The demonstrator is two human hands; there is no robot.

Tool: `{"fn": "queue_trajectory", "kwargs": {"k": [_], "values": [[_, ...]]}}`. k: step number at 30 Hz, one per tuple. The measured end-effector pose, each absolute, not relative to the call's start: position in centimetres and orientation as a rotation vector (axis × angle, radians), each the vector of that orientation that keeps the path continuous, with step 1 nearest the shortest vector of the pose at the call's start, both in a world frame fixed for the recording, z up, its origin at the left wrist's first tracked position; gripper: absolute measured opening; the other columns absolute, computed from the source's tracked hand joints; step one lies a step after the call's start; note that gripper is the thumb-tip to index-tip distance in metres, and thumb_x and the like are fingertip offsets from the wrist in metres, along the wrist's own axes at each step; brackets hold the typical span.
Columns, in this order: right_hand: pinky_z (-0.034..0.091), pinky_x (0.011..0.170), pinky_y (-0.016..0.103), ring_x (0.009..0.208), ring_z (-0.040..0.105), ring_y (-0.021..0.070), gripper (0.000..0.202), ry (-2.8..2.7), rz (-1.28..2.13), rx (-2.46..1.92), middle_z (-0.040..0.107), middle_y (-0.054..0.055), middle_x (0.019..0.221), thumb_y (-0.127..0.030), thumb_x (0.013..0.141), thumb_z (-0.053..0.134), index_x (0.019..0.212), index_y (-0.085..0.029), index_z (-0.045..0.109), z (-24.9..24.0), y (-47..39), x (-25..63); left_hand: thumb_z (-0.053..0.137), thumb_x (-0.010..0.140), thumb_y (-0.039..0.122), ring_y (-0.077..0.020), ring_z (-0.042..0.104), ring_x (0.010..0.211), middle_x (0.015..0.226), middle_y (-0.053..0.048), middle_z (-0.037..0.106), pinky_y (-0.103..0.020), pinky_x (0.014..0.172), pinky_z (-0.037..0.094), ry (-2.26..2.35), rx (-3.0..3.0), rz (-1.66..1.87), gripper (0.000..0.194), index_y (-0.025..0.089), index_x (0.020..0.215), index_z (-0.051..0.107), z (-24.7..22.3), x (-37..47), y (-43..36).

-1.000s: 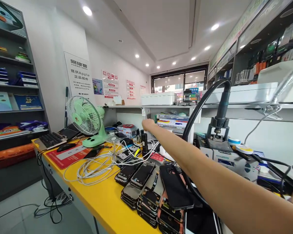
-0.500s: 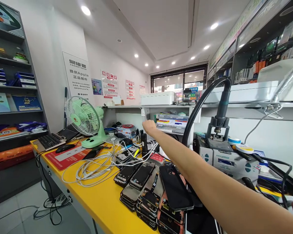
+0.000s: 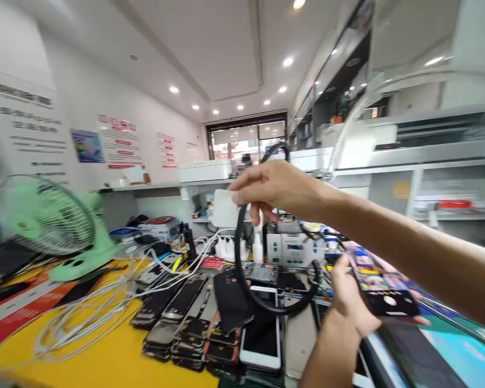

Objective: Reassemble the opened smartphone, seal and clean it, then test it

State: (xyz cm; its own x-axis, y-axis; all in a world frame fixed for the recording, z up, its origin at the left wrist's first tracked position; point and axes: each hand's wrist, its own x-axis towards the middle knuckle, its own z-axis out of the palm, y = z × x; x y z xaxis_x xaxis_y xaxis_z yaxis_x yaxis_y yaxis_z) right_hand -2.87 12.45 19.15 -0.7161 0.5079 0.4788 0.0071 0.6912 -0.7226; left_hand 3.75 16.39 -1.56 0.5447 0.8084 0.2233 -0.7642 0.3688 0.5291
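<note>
My right hand [image 3: 272,186] reaches in from the right at chest height. Its thumb and fingers pinch a thin whitish piece with rounded corners [image 3: 222,209], whose kind I cannot make out. Lower and to the right, my left hand [image 3: 350,302] is wrapped round a smartphone [image 3: 386,285] with a colourful lit screen, tilted and blurred. A black bendable hose [image 3: 239,253] loops down in front of the bench, behind my right hand. Below it lie a white-framed phone [image 3: 261,353] and a black phone [image 3: 231,302] on stacked phone parts [image 3: 189,345].
A green fan [image 3: 84,237] stands at the left. Coiled white cables [image 3: 101,307] lie on the yellow table [image 3: 117,361]. A grey soldering station [image 3: 293,248] and a white bottle [image 3: 257,248] stand at the back, below a raised shelf [image 3: 157,186].
The view has swung right. My right hand has come back from the shelf area and now shows a whitish piece in its fingers. My left hand with the phone has come into view.
</note>
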Motion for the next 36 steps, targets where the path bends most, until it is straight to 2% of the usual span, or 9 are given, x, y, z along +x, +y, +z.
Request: {"fn": "queue_trajectory", "kwargs": {"k": [6,10,13,16,20,23,27,32,36], "values": [[0.038,0.036,0.017,0.041,0.056,0.0079,0.015,-1.866,1.133,-0.689,0.069,0.0,0.057,-0.02,0.077,0.076,0.088,-0.013,0.069,14.9,13.4,10.2,0.048,0.088,0.064,-0.0368,0.07,0.099,0.108,-0.017,0.073,-0.06,0.089,0.05,0.088,0.655,0.857,0.056,0.016,0.108,0.069,-2.6,4.2,17.4],[0.049,0.047,0.018,0.059,0.067,0.0114,0.02,-1.655,1.012,-0.719,0.074,0.003,0.071,-0.025,0.071,0.084,0.083,-0.014,0.073,11.4,14.2,17.9,0.049,0.092,0.058,-0.0335,0.071,0.097,0.105,-0.015,0.075,-0.054,0.087,0.054,0.15,0.652,0.869,0.052,0.017,0.117,0.068,-2.3,4.4,16.8],[0.049,0.044,0.018,0.053,0.067,0.0107,0.021,-1.454,0.923,-0.814,0.076,0.003,0.073,-0.027,0.07,0.086,0.082,-0.015,0.073,8.8,14.8,23.2,0.048,0.095,0.053,-0.0325,0.072,0.096,0.105,-0.015,0.075,-0.051,0.084,0.056,0.182,0.652,0.86,0.049,0.016,0.122,0.067,-2.1,4.6,16.5],[0.057,0.055,0.022,0.055,0.07,0.0131,0.024,-1.347,0.922,-0.884,0.078,0.007,0.073,-0.027,0.067,0.088,0.082,-0.013,0.075,6.6,15.9,26.6,0.041,0.098,0.052,-0.033,0.072,0.095,0.106,-0.016,0.075,-0.052,0.082,0.057,0.207,0.66,0.847,0.053,0.015,0.128,0.065,-2.0,4.8,16.5],[0.064,0.074,0.031,0.07,0.076,0.0207,0.031,-1.245,0.929,-0.871,0.079,0.01,0.075,-0.034,0.062,0.088,0.082,-0.013,0.078,4.4,18.0,28.4,0.038,0.1,0.054,-0.0339,0.072,0.095,0.109,-0.016,0.075,-0.055,0.083,0.057,0.257,0.674,0.892,0.057,0.014,0.132,0.062,-2.0,4.9,16.6],[0.065,0.079,0.035,0.074,0.077,0.0232,0.032,-1.203,0.931,-0.863,0.079,0.01,0.078,-0.041,0.065,0.086,0.081,-0.014,0.078,3.2,19.5,28.5,0.038,0.1,0.053,-0.0362,0.072,0.096,0.112,-0.019,0.074,-0.058,0.082,0.056,0.318,0.684,0.928,0.057,0.013,0.133,0.061,-2.0,4.9,16.8],[0.065,0.075,0.035,0.07,0.076,0.0216,0.028,-1.199,0.919,-0.903,0.079,0.008,0.081,-0.028,0.063,0.09,0.084,-0.014,0.078,2.2,20.6,28.3,0.036,0.1,0.05,-0.0433,0.071,0.099,0.117,-0.025,0.072,-0.064,0.076,0.056,0.393,0.701,0.947,0.058,0.009,0.135,0.059,-2.0,5.0,17.1],[0.06,0.068,0.033,0.066,0.072,0.0189,0.044,-1.23,0.923,-0.894,0.077,0.003,0.074,-0.02,0.066,0.087,0.108,-0.015,0.075,1.3,20.3,28.1,0.034,0.1,0.051,-0.0458,0.069,0.102,0.119,-0.025,0.071,-0.066,0.076,0.055,0.442,0.716,0.961,0.06,0.009,0.136,0.058,-2.1,5.2,17.1],[0.058,0.064,0.03,0.062,0.069,0.0168,0.039,-1.167,0.952,-0.948,0.076,0.004,0.071,-0.018,0.069,0.084,0.107,-0.012,0.078,0.4,20.1,28.4,0.033,0.1,0.053,-0.0468,0.068,0.103,0.118,-0.025,0.071,-0.066,0.076,0.055,0.463,0.721,0.95,0.062,0.008,0.135,0.058,-2.1,5.4,16.8]]}}
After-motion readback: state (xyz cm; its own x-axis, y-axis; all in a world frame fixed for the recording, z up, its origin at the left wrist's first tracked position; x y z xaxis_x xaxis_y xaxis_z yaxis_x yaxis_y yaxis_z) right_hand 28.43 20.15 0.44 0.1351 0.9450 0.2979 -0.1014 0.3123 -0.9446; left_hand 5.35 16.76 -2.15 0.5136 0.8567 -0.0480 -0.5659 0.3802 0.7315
